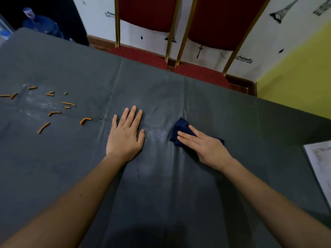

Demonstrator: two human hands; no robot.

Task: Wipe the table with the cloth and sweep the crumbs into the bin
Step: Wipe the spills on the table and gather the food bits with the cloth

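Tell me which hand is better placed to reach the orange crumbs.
Probably the left hand: it lies flat and empty, nearer the orange crumbs; the right hand presses the blue cloth farther off.

The right hand (208, 149) covers much of the cloth (181, 126). The view's right edge cuts off a white sheet (320, 161), the top edge crops both red chairs (146, 13), and the table (161, 185) hides the base of the water bottle (43, 25).

Table cover (71, 158) grey, creased, faint sheen; cloth (181, 126) soft navy fabric
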